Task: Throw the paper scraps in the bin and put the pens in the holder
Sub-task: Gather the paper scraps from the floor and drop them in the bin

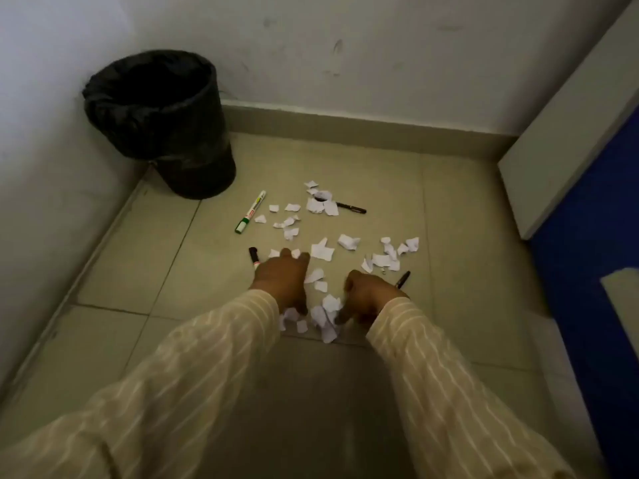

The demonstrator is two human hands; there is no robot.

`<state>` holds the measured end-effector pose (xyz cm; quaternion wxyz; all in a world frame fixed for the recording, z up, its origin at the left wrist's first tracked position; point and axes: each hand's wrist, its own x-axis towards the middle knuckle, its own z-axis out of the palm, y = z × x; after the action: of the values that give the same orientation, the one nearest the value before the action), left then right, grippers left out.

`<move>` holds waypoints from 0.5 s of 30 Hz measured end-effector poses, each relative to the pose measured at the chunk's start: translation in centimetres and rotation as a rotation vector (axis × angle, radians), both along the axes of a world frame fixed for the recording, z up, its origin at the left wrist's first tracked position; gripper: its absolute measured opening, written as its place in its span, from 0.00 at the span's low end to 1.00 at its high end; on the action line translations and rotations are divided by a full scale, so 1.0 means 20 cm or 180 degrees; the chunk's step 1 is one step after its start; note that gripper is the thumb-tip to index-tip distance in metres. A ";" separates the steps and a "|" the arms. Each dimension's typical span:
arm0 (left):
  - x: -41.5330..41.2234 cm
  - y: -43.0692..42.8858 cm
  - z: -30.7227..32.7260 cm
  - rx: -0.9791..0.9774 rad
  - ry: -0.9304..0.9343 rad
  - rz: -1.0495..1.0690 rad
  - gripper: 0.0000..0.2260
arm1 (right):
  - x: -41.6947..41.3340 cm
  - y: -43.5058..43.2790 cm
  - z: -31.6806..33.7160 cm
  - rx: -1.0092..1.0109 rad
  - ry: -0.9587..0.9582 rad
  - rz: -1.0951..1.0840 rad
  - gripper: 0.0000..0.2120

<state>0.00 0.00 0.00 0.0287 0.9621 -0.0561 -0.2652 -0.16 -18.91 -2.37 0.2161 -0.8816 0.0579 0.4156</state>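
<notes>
White paper scraps (321,252) lie scattered over the tiled floor. My left hand (281,278) rests palm down on the scraps, fingers spread, beside a black-capped marker (254,257). My right hand (363,295) is curled over a small heap of scraps (325,314), and whether it grips any I cannot tell. A black pen (403,280) lies just right of that hand. Farther off lie a white marker with a green cap (250,212) and a black pen (351,207) half under scraps. The black lined bin (155,122) stands in the left corner. No pen holder is visible.
White walls close the corner at left and back, with a tiled skirting (345,126) along the base. A white and blue panel (570,150) stands at the right. My striped sleeves fill the foreground.
</notes>
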 end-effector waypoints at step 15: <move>-0.04 -0.06 -0.13 -0.1284 -0.0324 0.0647 0.36 | 0.01 0.10 -0.10 -0.0034 -0.0845 0.0129 0.41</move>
<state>-0.73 -1.25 -2.60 0.2441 0.9497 -0.0122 -0.1956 0.00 -16.97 -4.30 0.2087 -0.9310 0.0132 0.2993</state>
